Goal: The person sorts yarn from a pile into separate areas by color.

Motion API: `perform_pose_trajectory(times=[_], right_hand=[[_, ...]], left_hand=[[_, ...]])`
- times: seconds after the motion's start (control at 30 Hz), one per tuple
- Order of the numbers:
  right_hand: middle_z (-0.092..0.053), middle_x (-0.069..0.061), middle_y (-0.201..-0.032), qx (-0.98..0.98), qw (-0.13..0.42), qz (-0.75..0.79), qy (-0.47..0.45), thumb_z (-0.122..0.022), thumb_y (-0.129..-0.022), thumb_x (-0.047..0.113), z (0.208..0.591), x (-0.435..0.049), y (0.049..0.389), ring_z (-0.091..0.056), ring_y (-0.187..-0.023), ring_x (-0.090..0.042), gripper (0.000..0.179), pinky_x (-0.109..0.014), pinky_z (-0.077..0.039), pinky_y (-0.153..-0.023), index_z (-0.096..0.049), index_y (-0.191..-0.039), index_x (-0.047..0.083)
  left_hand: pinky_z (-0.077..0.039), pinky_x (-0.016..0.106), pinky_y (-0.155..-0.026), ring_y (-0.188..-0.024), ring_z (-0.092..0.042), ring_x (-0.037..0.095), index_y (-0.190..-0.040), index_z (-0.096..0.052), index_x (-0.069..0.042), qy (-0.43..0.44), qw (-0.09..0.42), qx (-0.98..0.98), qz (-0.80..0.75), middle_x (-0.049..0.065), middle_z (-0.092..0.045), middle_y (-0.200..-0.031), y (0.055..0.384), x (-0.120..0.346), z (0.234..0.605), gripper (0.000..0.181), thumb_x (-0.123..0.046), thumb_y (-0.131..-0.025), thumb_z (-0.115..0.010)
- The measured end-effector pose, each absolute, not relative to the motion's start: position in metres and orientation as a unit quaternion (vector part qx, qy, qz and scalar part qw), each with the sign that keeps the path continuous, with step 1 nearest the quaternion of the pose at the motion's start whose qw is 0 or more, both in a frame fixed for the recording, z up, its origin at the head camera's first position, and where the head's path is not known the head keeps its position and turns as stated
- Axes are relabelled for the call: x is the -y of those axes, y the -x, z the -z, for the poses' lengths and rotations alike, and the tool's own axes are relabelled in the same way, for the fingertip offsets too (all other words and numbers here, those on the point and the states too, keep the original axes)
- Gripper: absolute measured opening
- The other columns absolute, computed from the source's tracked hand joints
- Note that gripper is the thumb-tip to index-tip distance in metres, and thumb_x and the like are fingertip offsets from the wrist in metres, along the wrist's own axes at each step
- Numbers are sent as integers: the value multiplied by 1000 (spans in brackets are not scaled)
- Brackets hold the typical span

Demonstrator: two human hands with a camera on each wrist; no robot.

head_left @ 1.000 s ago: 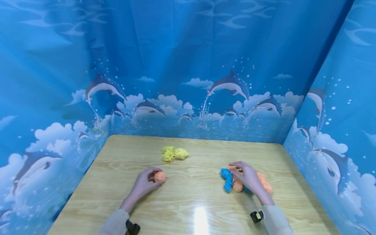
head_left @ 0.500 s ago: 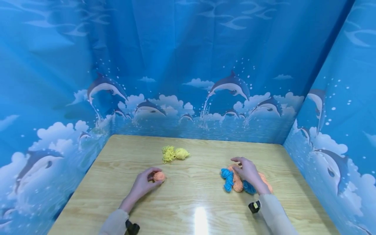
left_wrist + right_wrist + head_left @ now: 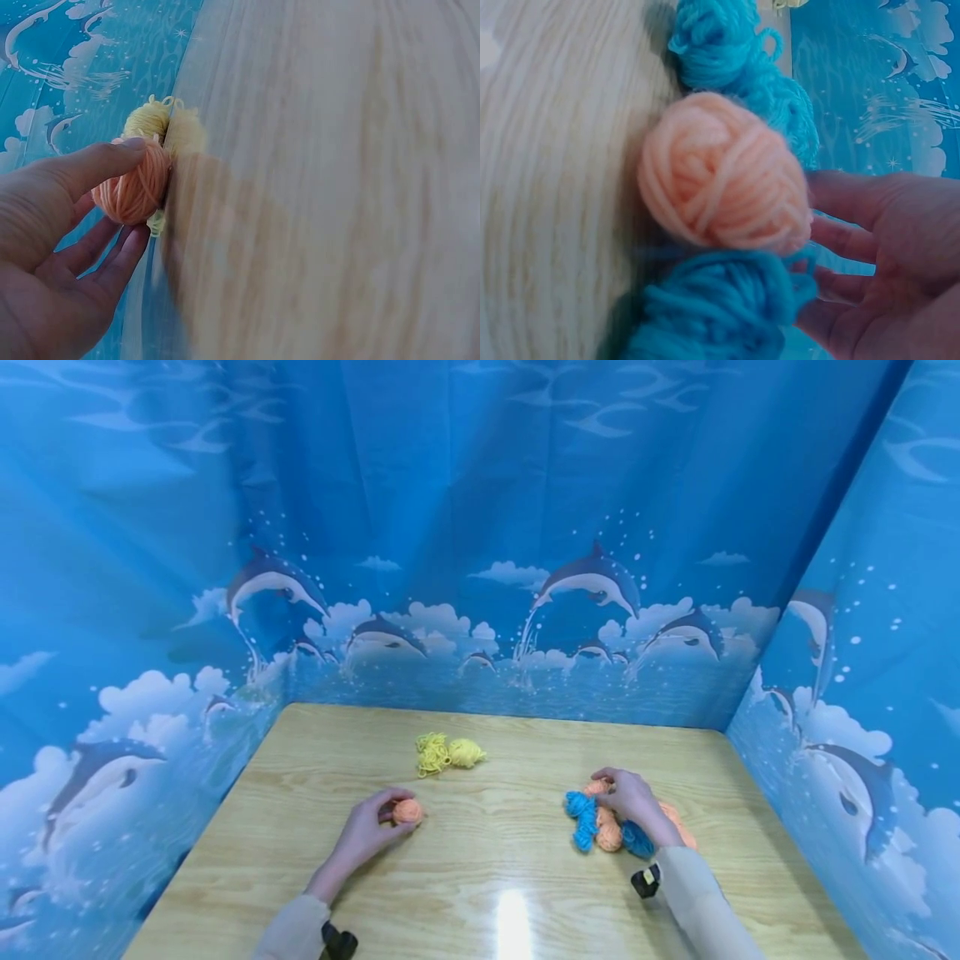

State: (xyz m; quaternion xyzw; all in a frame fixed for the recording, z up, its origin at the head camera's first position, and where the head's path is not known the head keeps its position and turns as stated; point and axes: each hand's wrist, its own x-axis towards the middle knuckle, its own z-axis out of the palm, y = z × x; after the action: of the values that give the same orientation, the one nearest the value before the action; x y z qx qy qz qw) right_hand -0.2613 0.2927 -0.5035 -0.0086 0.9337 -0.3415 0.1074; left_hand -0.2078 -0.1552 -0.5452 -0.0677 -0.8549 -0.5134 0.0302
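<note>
In the head view my left hand [image 3: 369, 828] pinches a small peach ball of yarn [image 3: 408, 812] between thumb and fingers, close over the table. The left wrist view shows the thumb on top of that ball [image 3: 133, 184] and fingers below it. My right hand [image 3: 633, 800] has thumb and fingertips around the far end of a peach yarn skein [image 3: 609, 837]. A light blue skein [image 3: 582, 820] lies along its left side and a darker blue one [image 3: 637, 839] on its right. In the right wrist view the peach skein [image 3: 724, 172] hides the fingertips.
A yellow yarn bundle [image 3: 448, 753], part loose loops and part ball, lies toward the back of the wooden table [image 3: 495, 835]. Another peach skein [image 3: 677, 823] is partly hidden behind the right wrist. Blue dolphin-print curtains [image 3: 480, 568] stand along the table's back and sides.
My right hand lifted slightly off the peach skein, uncovering the darker blue one, then its fingers lowered and closed in on the skein's far end. My left hand stays with its yarn ball.
</note>
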Motion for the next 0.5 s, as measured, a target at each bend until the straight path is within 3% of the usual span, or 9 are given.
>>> perform_pose_trajectory(times=[0.17,0.33,0.4,0.5], right_hand=[[-64,-23,-124,-932,105,346,10,-61,-99,10,506,-292,262,-62,-109,-41,31,-46,-57,-81,-63,-128,-1],[-66,-20,-119,-937,94,337,9,-61,-98,9,507,-292,262,-63,-104,-38,27,-47,-56,-78,-65,-123,1],[-67,-17,-114,-936,88,342,7,-63,-98,10,507,-293,261,-64,-97,-32,24,-44,-56,-75,-66,-121,2],[-66,-12,-92,-935,74,347,7,-67,-96,10,505,-294,261,-57,-70,-21,24,-36,-50,-59,-66,-119,4]], left_hand=[[-59,36,-93,-110,-68,29,-120,-70,-8,62,28,857,511,9,-70,-121,208,155,545,44,1,-79,-84],[-59,36,-93,-110,-68,28,-120,-70,-9,68,34,859,506,9,-70,-121,209,155,546,43,0,-80,-84],[-59,36,-93,-109,-68,29,-120,-70,-8,69,36,859,506,10,-70,-120,209,155,547,43,0,-80,-84],[-59,36,-92,-109,-68,29,-119,-70,-8,69,38,859,505,10,-70,-120,209,155,548,42,0,-80,-84]])
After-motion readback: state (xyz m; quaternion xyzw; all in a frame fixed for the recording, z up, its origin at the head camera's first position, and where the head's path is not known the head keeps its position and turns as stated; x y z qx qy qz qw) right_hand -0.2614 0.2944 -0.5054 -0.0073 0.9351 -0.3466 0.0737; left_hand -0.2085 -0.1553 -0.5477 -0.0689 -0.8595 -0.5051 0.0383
